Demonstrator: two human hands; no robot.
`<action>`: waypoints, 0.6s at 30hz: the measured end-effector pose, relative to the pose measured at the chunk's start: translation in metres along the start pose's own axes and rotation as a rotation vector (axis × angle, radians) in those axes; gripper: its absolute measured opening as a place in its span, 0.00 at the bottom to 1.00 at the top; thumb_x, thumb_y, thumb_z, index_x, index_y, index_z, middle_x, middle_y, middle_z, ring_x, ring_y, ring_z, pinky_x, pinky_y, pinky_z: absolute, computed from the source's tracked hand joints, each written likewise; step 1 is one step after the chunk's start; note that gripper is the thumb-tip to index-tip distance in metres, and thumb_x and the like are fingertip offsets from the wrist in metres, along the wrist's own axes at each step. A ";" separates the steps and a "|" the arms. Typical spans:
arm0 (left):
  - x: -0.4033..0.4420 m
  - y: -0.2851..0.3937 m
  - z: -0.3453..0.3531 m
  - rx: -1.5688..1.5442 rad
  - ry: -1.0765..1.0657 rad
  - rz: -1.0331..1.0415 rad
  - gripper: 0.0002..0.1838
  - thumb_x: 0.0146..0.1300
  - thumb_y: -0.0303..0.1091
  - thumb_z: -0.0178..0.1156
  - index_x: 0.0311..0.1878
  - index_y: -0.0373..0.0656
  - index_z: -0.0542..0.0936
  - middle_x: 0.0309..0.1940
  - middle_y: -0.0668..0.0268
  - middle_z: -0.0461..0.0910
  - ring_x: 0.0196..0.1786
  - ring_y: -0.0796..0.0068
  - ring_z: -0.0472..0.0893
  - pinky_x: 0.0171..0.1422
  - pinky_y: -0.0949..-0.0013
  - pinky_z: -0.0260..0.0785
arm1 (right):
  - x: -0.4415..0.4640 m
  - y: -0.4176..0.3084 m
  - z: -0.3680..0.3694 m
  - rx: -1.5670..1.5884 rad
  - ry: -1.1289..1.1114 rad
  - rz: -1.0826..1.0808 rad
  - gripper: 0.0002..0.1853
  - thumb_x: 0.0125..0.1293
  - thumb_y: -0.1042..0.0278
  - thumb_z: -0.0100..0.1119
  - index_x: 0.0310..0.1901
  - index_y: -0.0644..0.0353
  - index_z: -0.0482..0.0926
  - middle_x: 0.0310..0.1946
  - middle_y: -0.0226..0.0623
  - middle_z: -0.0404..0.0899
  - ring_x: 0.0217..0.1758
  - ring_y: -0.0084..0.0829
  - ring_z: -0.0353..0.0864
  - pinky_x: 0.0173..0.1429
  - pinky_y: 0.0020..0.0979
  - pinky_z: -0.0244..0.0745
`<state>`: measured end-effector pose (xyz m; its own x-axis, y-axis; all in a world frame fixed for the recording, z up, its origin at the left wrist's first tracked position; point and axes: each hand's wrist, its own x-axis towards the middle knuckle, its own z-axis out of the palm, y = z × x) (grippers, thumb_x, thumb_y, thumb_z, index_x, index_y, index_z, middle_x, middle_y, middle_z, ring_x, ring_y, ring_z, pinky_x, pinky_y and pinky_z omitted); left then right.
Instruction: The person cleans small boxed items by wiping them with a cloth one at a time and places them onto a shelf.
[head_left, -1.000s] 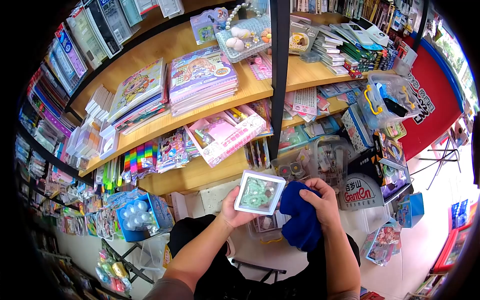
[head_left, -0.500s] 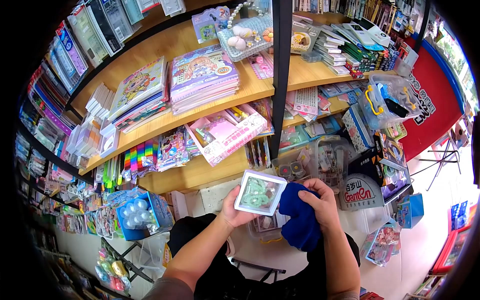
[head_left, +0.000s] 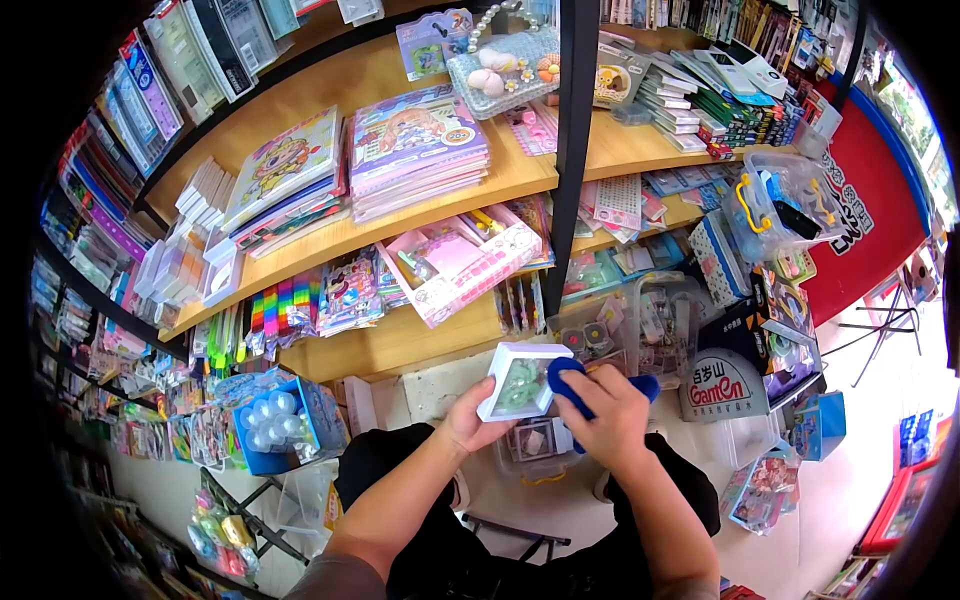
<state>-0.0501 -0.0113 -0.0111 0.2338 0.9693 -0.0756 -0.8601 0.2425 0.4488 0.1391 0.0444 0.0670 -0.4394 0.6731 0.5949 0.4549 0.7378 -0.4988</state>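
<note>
My left hand (head_left: 470, 417) grips a small white-framed box (head_left: 532, 352) by its left side. Through its clear face show pale green items (head_left: 522, 386), whose kind I cannot make out. My right hand (head_left: 612, 415) is closed on a dark blue cloth (head_left: 641, 386), and a fold of it presses against the box's right edge. Both hands are above my lap, in front of the lower shelf. Below them on the floor is a clear plastic bin (head_left: 545, 465) with packaged goods in it.
A wooden shelf (head_left: 520, 178) with stacked picture books (head_left: 415, 150) runs across the front, a black post (head_left: 572, 150) dividing it. At right stand a Ganten carton (head_left: 722, 385) and clear bins (head_left: 668, 320). A blue box of clear round items (head_left: 290, 425) is at left.
The box has tilted in my left hand. My right hand has moved left and brought the blue cloth, bunched before, against the box's right side. The view has shifted slightly.
</note>
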 end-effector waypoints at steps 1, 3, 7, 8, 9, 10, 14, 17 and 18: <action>0.000 -0.001 0.000 0.019 0.015 0.018 0.36 0.61 0.49 0.55 0.67 0.39 0.60 0.63 0.56 0.67 0.66 0.57 0.66 0.73 0.54 0.50 | -0.003 0.001 0.011 -0.056 -0.010 -0.039 0.17 0.47 0.69 0.67 0.42 0.55 0.80 0.27 0.35 0.70 0.26 0.36 0.75 0.29 0.33 0.71; -0.002 0.001 0.006 0.034 0.087 0.076 0.36 0.61 0.50 0.55 0.67 0.39 0.60 0.63 0.56 0.67 0.65 0.57 0.66 0.72 0.54 0.51 | -0.009 -0.004 0.027 -0.128 -0.062 -0.011 0.18 0.49 0.68 0.65 0.44 0.55 0.78 0.30 0.35 0.71 0.27 0.37 0.76 0.30 0.33 0.72; -0.003 0.014 0.017 0.050 0.112 0.206 0.40 0.58 0.57 0.56 0.67 0.40 0.60 0.64 0.55 0.65 0.66 0.54 0.65 0.73 0.54 0.50 | -0.028 -0.011 0.060 0.150 -0.117 0.192 0.14 0.51 0.71 0.62 0.40 0.59 0.74 0.31 0.42 0.76 0.30 0.45 0.79 0.33 0.38 0.74; -0.002 0.020 0.018 0.066 0.093 0.222 0.41 0.58 0.58 0.55 0.68 0.40 0.60 0.65 0.53 0.64 0.66 0.50 0.64 0.72 0.52 0.51 | -0.034 -0.013 0.066 0.188 -0.175 0.227 0.14 0.53 0.68 0.61 0.41 0.57 0.71 0.31 0.45 0.78 0.29 0.46 0.79 0.32 0.41 0.74; -0.002 0.023 0.017 0.043 0.094 0.244 0.42 0.57 0.59 0.55 0.68 0.41 0.59 0.66 0.51 0.62 0.66 0.47 0.63 0.71 0.48 0.53 | -0.041 -0.016 0.073 0.217 -0.250 0.196 0.16 0.54 0.65 0.60 0.43 0.58 0.70 0.32 0.44 0.79 0.30 0.47 0.80 0.32 0.41 0.75; -0.002 0.025 0.023 -0.059 0.022 0.211 0.41 0.58 0.58 0.54 0.68 0.41 0.58 0.66 0.51 0.62 0.66 0.46 0.64 0.71 0.48 0.53 | -0.050 -0.021 0.081 0.196 -0.392 0.155 0.16 0.54 0.64 0.59 0.44 0.58 0.71 0.33 0.44 0.79 0.31 0.47 0.80 0.33 0.41 0.76; 0.001 0.027 0.031 -0.156 -0.020 0.180 0.42 0.58 0.58 0.55 0.69 0.42 0.57 0.67 0.51 0.60 0.65 0.45 0.65 0.68 0.48 0.57 | -0.067 -0.045 0.096 0.257 -0.631 0.054 0.16 0.54 0.61 0.59 0.43 0.58 0.73 0.34 0.46 0.79 0.34 0.47 0.80 0.37 0.42 0.76; 0.001 0.041 0.027 -0.122 -0.039 0.214 0.47 0.54 0.62 0.57 0.71 0.44 0.55 0.67 0.46 0.58 0.66 0.44 0.63 0.67 0.44 0.58 | -0.057 -0.033 0.091 0.314 -0.491 0.320 0.15 0.55 0.63 0.58 0.42 0.59 0.73 0.35 0.48 0.78 0.36 0.48 0.80 0.39 0.42 0.76; 0.000 0.044 0.026 -0.121 -0.038 0.217 0.47 0.54 0.62 0.58 0.71 0.44 0.55 0.67 0.46 0.58 0.66 0.44 0.64 0.67 0.44 0.58 | -0.052 -0.024 0.089 0.307 -0.344 0.401 0.13 0.55 0.65 0.58 0.42 0.59 0.74 0.34 0.50 0.78 0.37 0.50 0.79 0.40 0.41 0.75</action>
<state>-0.0760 -0.0012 0.0320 0.0529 0.9975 0.0459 -0.9396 0.0341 0.3405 0.0823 -0.0038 -0.0076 -0.5286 0.8416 0.1109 0.4147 0.3700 -0.8313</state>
